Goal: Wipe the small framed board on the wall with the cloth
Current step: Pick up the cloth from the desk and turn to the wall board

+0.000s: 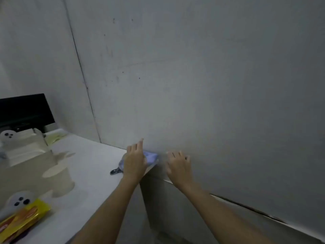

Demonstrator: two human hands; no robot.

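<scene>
A crumpled pale blue cloth point(150, 157) lies at the far corner of the white table point(91, 166), against the grey wall point(211, 85). My left hand point(135, 160) lies on top of it, fingers spread and reaching towards the wall; whether they curl round the cloth I cannot make out. Just to the right, my right hand point(178, 166) hovers beyond the table's edge with loosely bent fingers near the wall and holds nothing. No framed board shows in this view.
A small dark clip-like object point(115, 171) lies left of my left wrist. Further left stand a beige cardboard piece with ghost cut-outs point(35, 169), a yellow packet point(21, 221) and a black monitor point(24, 110). A wall seam point(82, 73) runs down to the table.
</scene>
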